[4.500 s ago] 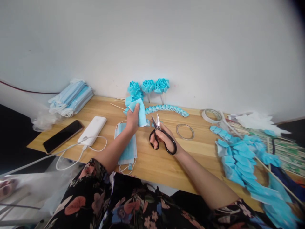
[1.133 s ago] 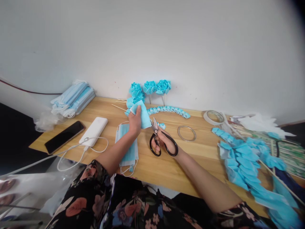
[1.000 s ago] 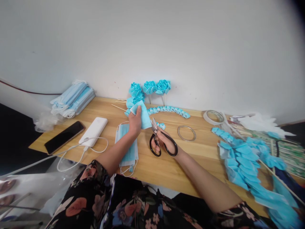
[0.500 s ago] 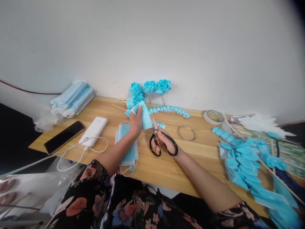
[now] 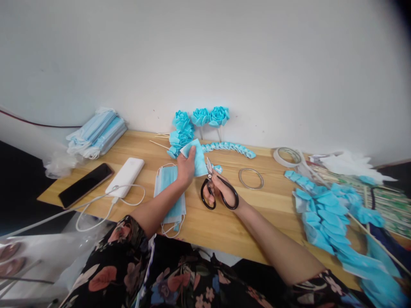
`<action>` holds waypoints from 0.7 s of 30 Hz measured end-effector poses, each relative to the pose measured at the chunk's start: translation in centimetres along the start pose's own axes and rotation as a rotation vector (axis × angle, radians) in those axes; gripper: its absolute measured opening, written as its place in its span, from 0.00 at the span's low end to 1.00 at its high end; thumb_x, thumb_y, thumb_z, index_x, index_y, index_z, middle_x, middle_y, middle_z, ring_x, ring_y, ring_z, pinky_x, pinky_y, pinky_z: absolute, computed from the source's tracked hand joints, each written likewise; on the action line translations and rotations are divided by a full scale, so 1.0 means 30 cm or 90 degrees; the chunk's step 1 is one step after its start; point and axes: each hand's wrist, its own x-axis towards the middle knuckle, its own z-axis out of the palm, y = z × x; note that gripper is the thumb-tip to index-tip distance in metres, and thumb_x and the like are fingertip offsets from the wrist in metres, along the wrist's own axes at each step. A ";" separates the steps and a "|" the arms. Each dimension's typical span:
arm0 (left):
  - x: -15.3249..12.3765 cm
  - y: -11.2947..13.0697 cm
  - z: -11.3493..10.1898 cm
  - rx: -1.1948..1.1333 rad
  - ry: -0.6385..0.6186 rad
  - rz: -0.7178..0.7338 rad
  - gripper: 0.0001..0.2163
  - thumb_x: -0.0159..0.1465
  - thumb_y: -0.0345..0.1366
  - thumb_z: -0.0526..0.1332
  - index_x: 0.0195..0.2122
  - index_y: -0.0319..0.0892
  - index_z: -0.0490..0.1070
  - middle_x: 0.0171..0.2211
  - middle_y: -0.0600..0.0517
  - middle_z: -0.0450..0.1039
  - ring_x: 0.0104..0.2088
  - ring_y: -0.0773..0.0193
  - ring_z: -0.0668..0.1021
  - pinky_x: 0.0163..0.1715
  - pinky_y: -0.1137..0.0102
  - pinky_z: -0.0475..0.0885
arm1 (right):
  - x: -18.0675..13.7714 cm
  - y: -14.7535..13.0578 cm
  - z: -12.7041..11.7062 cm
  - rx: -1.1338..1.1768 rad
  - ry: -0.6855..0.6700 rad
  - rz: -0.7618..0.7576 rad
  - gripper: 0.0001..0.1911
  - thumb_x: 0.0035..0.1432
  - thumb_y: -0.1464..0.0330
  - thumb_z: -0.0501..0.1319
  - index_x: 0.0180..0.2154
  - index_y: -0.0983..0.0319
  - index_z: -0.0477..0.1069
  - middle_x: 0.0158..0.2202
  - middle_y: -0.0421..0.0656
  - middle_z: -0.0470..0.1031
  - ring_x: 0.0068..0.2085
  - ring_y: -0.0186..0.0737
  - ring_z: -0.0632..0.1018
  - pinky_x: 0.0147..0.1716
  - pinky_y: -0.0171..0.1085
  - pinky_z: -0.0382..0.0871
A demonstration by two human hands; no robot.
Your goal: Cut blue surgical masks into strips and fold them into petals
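My left hand [image 5: 185, 167] grips a folded piece of light blue mask fabric [image 5: 198, 157] above the wooden table [image 5: 212, 218]. My right hand [image 5: 221, 191] has its fingers through the black handles of a pair of scissors [image 5: 214, 189], whose blades meet the fabric's right edge. Under my left forearm lies a flat blue face mask [image 5: 171, 196]. Three blue fabric roses [image 5: 201, 117] stand against the wall behind, with a strip of folded blue petals [image 5: 231, 147] in front of them.
A stack of face masks [image 5: 96, 132], a black phone [image 5: 85, 185] and a white power bank [image 5: 125, 176] with a cable lie at left. Tape rolls [image 5: 284, 155] and a clear ring [image 5: 251, 178] sit at right, beside a heap of cut blue pieces [image 5: 324, 209] and sticks.
My left hand has turned the blue fabric and brought it down toward the scissors. The scissor blades have closed in on its right edge. My right hand has barely shifted.
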 end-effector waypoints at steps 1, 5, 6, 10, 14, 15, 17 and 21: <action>-0.005 0.000 0.001 0.003 0.004 -0.006 0.17 0.59 0.49 0.63 0.37 0.38 0.75 0.37 0.48 0.79 0.40 0.58 0.79 0.45 0.65 0.73 | 0.000 0.001 0.001 0.001 0.002 -0.006 0.26 0.65 0.49 0.52 0.55 0.60 0.58 0.23 0.37 0.73 0.17 0.33 0.71 0.15 0.31 0.67; -0.011 0.004 0.002 -0.001 0.019 -0.001 0.16 0.61 0.48 0.61 0.40 0.38 0.75 0.42 0.45 0.79 0.43 0.57 0.79 0.48 0.63 0.72 | 0.000 -0.002 0.008 -0.011 0.013 -0.024 0.28 0.64 0.48 0.52 0.55 0.60 0.59 0.23 0.37 0.73 0.17 0.33 0.70 0.16 0.32 0.67; -0.010 0.006 0.002 -0.005 0.021 -0.001 0.16 0.61 0.47 0.61 0.40 0.38 0.75 0.43 0.44 0.78 0.45 0.57 0.78 0.50 0.62 0.71 | 0.000 -0.004 0.011 -0.018 0.018 -0.027 0.28 0.63 0.47 0.53 0.55 0.60 0.59 0.22 0.36 0.72 0.16 0.33 0.69 0.16 0.31 0.67; -0.007 0.008 0.002 -0.008 0.023 -0.006 0.17 0.61 0.48 0.61 0.41 0.39 0.75 0.45 0.43 0.78 0.48 0.55 0.78 0.52 0.62 0.70 | -0.001 -0.015 0.020 -0.050 0.045 -0.028 0.31 0.63 0.46 0.52 0.56 0.61 0.60 0.20 0.36 0.70 0.15 0.32 0.67 0.14 0.30 0.61; -0.006 0.010 0.003 -0.015 0.025 -0.002 0.16 0.62 0.47 0.61 0.42 0.39 0.75 0.46 0.44 0.78 0.48 0.56 0.78 0.52 0.63 0.70 | -0.001 -0.025 0.027 -0.065 0.057 -0.028 0.32 0.63 0.46 0.52 0.57 0.63 0.60 0.18 0.35 0.69 0.13 0.30 0.65 0.12 0.29 0.57; -0.006 0.011 0.004 -0.015 0.025 -0.001 0.16 0.62 0.47 0.61 0.42 0.39 0.74 0.46 0.44 0.78 0.48 0.56 0.78 0.52 0.63 0.70 | -0.001 -0.028 0.029 -0.065 0.056 -0.027 0.32 0.63 0.46 0.52 0.57 0.63 0.60 0.18 0.34 0.69 0.13 0.30 0.64 0.12 0.29 0.57; -0.007 0.013 0.004 -0.012 0.027 0.003 0.15 0.63 0.46 0.60 0.42 0.39 0.75 0.46 0.44 0.78 0.48 0.56 0.78 0.53 0.62 0.70 | -0.002 -0.033 0.034 -0.065 0.060 -0.027 0.33 0.62 0.46 0.53 0.57 0.63 0.61 0.17 0.34 0.68 0.13 0.30 0.63 0.12 0.29 0.57; -0.008 0.020 0.005 0.000 0.033 0.004 0.14 0.63 0.45 0.60 0.41 0.39 0.75 0.47 0.44 0.78 0.49 0.56 0.78 0.54 0.60 0.69 | -0.005 -0.040 0.043 -0.073 0.072 -0.028 0.33 0.62 0.46 0.53 0.57 0.64 0.62 0.16 0.33 0.67 0.12 0.29 0.62 0.12 0.29 0.57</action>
